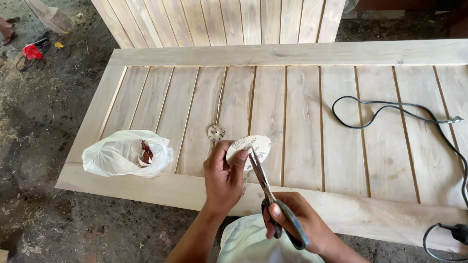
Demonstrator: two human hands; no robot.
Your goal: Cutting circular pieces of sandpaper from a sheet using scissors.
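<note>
We see a slatted wooden door panel [302,122] lying flat over a dirt floor [39,126], with a second slatted panel [219,22] leaning upright behind its far edge.

Left hand [223,178]: fingers curled closed, thumb and forefinger pinching a pale sanding disc [254,146] by its near-left edge. The disc is held just above the panel's near rail, roughly at the middle of that edge, back side up; printed marks are visible on it.

Right hand [297,221]: fingers closed through the loops of a pair of scissors [268,192] with dark handles. The blades point away from us and their tips meet the disc near its middle; we cannot tell how far apart the blades stand.

A small round metal washer-like disc with holes [216,132] lies on a slat just beyond the left hand, apart from the sanding disc.

A crumpled white plastic bag [126,153] sits at the panel's near-left corner, with reddish-brown sheets showing inside.

A black power cable [390,109] loops across the right-hand slats and runs off the near-right corner.

A red object [32,51] lies on the floor at far left.
</note>
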